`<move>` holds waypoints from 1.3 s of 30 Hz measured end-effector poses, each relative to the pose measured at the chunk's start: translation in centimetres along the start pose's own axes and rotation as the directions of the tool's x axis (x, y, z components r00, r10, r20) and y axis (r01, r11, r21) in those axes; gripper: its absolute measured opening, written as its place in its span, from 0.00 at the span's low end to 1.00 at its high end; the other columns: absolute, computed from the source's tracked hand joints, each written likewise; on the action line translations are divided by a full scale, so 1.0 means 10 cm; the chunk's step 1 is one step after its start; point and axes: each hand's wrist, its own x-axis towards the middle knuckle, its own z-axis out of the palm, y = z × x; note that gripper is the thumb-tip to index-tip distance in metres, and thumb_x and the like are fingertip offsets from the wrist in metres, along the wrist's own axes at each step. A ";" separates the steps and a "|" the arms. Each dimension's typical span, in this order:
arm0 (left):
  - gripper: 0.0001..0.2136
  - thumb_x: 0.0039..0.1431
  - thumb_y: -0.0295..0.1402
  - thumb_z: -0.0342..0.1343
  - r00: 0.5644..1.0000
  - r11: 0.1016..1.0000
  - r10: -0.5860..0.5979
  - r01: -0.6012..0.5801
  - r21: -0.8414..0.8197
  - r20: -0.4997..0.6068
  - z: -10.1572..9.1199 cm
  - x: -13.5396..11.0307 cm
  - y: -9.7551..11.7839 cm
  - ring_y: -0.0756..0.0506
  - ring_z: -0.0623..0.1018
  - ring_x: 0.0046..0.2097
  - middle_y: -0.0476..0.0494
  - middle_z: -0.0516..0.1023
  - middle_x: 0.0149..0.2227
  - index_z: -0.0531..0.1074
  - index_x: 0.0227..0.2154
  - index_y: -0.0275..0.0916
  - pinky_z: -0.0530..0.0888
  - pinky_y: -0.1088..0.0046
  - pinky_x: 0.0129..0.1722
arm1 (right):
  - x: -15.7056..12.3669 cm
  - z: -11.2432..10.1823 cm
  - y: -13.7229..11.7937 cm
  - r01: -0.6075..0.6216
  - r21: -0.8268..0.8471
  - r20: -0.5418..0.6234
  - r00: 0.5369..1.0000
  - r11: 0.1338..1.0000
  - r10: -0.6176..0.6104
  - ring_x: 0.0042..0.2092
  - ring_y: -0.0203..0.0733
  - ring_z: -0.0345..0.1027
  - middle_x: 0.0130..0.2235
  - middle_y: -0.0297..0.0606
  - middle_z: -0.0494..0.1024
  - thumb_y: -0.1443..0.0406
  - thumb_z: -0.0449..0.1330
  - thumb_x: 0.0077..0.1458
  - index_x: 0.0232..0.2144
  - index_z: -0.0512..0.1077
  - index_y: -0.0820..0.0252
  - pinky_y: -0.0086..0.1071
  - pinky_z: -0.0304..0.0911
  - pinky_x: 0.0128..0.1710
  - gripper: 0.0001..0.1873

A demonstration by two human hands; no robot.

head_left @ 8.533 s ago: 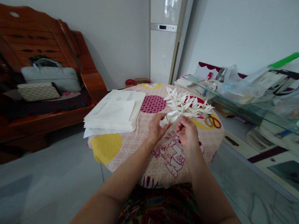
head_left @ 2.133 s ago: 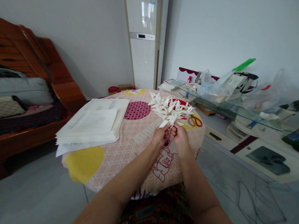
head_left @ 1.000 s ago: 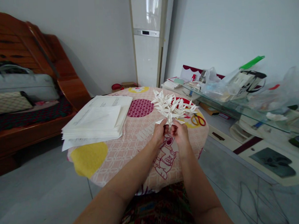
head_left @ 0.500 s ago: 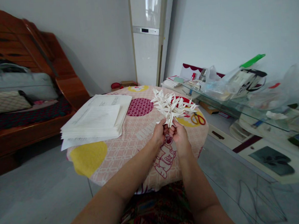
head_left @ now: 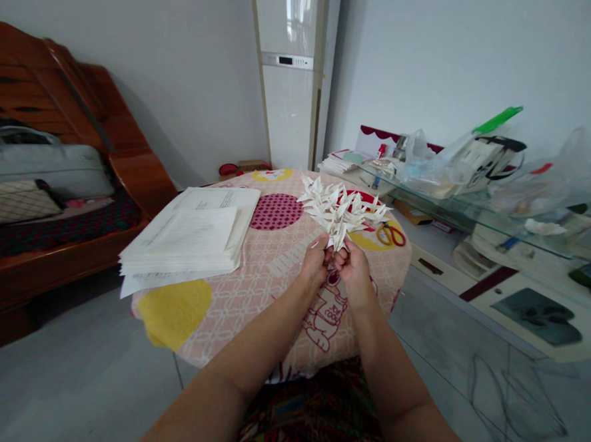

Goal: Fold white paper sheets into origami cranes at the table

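Note:
My left hand (head_left: 316, 260) and my right hand (head_left: 353, 264) are close together over the near side of the round table. Fingers of both are pinched on a small piece of folded white paper (head_left: 336, 240), whose lower part they hide. Right behind it lies a pile of white folded paper cranes (head_left: 345, 208), overlapping the held piece in view, so its exact outline is hard to tell. A pair of scissors (head_left: 392, 234) with orange-red handles rests to the right of the pile.
A tall stack of paper (head_left: 196, 230) stands on the table's left, over a patterned tablecloth (head_left: 230, 298). Beyond the table's right edge is a glass-topped cabinet (head_left: 475, 216) with plastic bags (head_left: 422, 166). A wooden sofa (head_left: 137, 170) is at left.
Both hands stay in nearly the same place, with their fingers shifting slightly around the folded paper. The pile, scissors and paper stack have not moved.

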 end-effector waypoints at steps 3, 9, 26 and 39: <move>0.15 0.57 0.33 0.62 1.000 1.000 -0.012 0.012 0.001 0.007 0.00 0.01 0.00 0.58 0.55 0.14 0.57 0.61 0.14 0.63 0.20 0.36 0.49 0.81 0.15 | 0.00 0.00 -0.01 -0.003 0.010 -0.001 1.000 1.000 0.003 0.14 0.26 0.41 0.13 0.19 0.51 0.64 0.55 0.59 0.22 0.56 0.56 0.22 0.41 0.13 0.15; 0.19 0.59 0.35 0.59 0.999 0.998 -0.053 0.053 -0.013 -0.007 0.01 -0.01 0.06 0.58 0.53 0.14 0.57 0.58 0.13 0.60 0.17 0.37 0.51 0.80 0.14 | -0.03 0.00 0.00 -0.022 0.008 0.056 0.998 1.000 0.022 0.14 0.27 0.40 0.13 0.19 0.50 0.56 0.58 0.60 0.22 0.55 0.55 0.22 0.40 0.13 0.20; 0.18 0.55 0.27 0.58 0.992 0.999 -0.029 0.026 -0.025 -0.125 0.02 -0.04 0.13 0.58 0.51 0.13 0.59 0.52 0.12 0.55 0.16 0.39 0.50 0.81 0.15 | -0.04 0.08 0.04 -0.072 0.071 -0.018 0.997 0.995 0.073 0.12 0.27 0.39 0.12 0.18 0.46 0.57 0.56 0.62 0.21 0.50 0.54 0.24 0.39 0.12 0.23; 0.24 0.58 0.37 0.60 0.988 1.000 0.007 -0.003 0.030 -0.152 0.04 -0.04 0.12 0.57 0.51 0.12 0.58 0.51 0.10 0.52 0.15 0.41 0.47 0.79 0.13 | -0.04 0.11 0.11 -0.079 0.082 -0.099 0.991 0.994 0.087 0.12 0.28 0.38 0.11 0.20 0.47 0.53 0.52 0.64 0.19 0.47 0.54 0.26 0.39 0.12 0.26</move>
